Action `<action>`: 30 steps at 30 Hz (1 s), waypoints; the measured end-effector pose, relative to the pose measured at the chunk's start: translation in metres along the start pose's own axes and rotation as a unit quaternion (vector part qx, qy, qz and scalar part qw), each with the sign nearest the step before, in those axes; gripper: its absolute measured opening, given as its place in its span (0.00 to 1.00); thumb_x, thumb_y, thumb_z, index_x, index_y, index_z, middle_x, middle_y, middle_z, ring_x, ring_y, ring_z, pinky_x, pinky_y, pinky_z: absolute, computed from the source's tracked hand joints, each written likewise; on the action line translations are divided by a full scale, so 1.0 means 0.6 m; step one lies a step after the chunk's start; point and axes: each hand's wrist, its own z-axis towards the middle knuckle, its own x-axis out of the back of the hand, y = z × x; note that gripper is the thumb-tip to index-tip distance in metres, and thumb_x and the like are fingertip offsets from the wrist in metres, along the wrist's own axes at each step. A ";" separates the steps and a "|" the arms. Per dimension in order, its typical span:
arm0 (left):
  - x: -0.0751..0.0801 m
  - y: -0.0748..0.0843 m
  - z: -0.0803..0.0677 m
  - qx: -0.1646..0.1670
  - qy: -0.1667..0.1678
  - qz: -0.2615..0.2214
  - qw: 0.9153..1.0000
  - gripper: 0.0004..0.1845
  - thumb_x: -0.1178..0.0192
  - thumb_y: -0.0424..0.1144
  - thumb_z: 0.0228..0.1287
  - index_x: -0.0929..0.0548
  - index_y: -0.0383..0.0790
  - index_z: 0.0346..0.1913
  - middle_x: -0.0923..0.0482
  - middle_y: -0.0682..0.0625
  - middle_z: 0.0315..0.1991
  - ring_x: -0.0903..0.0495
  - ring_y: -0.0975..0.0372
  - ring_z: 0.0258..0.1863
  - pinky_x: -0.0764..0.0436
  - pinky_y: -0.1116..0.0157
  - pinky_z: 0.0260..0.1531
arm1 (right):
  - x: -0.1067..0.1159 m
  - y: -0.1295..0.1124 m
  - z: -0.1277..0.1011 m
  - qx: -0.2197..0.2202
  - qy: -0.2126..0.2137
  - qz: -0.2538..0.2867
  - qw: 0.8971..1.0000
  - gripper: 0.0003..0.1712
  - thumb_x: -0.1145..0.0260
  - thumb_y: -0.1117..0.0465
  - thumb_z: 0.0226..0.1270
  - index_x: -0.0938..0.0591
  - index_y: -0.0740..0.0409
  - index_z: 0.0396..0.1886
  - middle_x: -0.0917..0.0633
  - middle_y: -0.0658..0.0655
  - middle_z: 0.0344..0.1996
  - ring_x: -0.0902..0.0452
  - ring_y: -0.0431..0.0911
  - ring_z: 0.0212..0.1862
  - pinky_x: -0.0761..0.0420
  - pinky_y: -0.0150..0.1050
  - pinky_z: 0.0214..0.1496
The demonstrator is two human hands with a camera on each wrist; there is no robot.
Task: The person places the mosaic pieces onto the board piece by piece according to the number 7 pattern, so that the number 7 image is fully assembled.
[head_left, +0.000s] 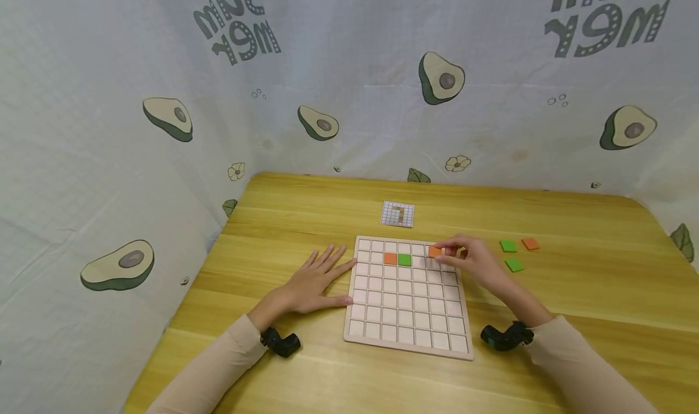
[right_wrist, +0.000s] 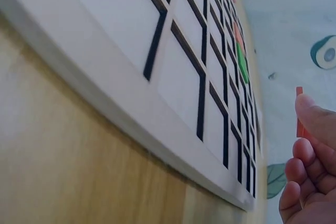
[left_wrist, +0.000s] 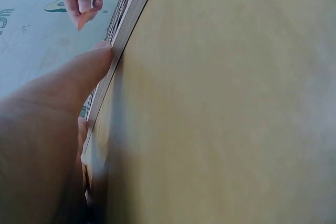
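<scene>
Closest to the camera are two beige sleeves with a little black wrist camera [head_left: 281, 343] on each, coming in over the near edge of the wooden bench [head_left: 573, 317]. The left hand [head_left: 311, 283] lies flat with fingers spread on the bench, fingertips right against the left edge of the grid board [head_left: 406, 335]. The right hand [head_left: 475, 262] hovers over the board's far right corner and pinches an orange tile [head_left: 434, 251] between thumb and fingers.

Two tiles already sit on the board in the second row from the far side: an orange square [head_left: 390, 258] and a green square [head_left: 404, 259], side by side and touching. Nothing blocks the cells around them.

Off to the right of the board there are loose tiles on the bench: a green one [head_left: 508, 246], an orange one [head_left: 530, 243] and another green one [head_left: 514, 264] nearer. Beyond the board lies a small pattern card [head_left: 397, 213] with a few coloured cells.

The cloth backdrop [head_left: 109, 159] has avocados on it, and some blocky lettering printed upside down, too garbled for me to read.

The left wrist view only catches the board edge-on, with the held tile pinched in the fingers [left_wrist: 84, 1] of the other hand. The right wrist view gets the black grid lines close up and shows the held tile's thin edge.
</scene>
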 end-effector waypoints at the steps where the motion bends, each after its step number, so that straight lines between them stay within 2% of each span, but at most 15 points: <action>1: 0.000 0.000 0.000 0.000 0.000 0.001 1.000 0.45 0.56 0.72 0.68 0.54 0.58 0.81 0.67 0.47 0.81 0.68 0.51 0.78 0.66 0.49 0.74 | -0.004 0.000 0.002 -0.003 -0.003 0.005 1.000 0.14 0.26 0.65 0.62 0.13 0.67 0.45 0.22 0.54 0.29 0.31 0.47 0.33 0.29 0.31 0.31; 9: -0.001 -0.002 0.000 -0.003 0.004 0.004 1.000 0.45 0.56 0.72 0.68 0.54 0.58 0.81 0.66 0.46 0.81 0.68 0.50 0.78 0.66 0.49 0.74 | -0.029 0.005 0.013 -0.020 -0.022 0.055 0.998 0.13 0.26 0.66 0.61 0.13 0.68 0.44 0.21 0.55 0.28 0.31 0.45 0.30 0.30 0.30 0.28; 14: -0.002 -0.002 0.000 -0.004 0.006 0.003 1.000 0.45 0.56 0.72 0.68 0.54 0.58 0.81 0.66 0.46 0.81 0.68 0.50 0.78 0.66 0.49 0.74 | -0.040 0.003 0.018 -0.021 -0.030 0.060 0.997 0.14 0.26 0.66 0.61 0.14 0.70 0.44 0.20 0.55 0.29 0.29 0.45 0.31 0.28 0.30 0.29; 19: -0.004 -0.003 0.000 -0.006 0.006 0.002 1.000 0.45 0.56 0.73 0.68 0.54 0.58 0.81 0.66 0.46 0.81 0.68 0.51 0.78 0.66 0.49 0.74 | -0.048 0.004 0.021 -0.027 -0.038 0.051 0.998 0.14 0.26 0.66 0.62 0.14 0.70 0.44 0.20 0.54 0.29 0.28 0.45 0.32 0.27 0.31 0.29; 30: -0.005 -0.003 0.001 -0.005 0.008 0.006 1.000 0.45 0.56 0.72 0.68 0.54 0.58 0.81 0.66 0.46 0.81 0.68 0.50 0.78 0.66 0.49 0.74 | -0.051 0.001 0.025 -0.018 -0.047 0.028 0.998 0.10 0.27 0.69 0.62 0.13 0.70 0.42 0.23 0.54 0.26 0.31 0.46 0.31 0.32 0.31 0.28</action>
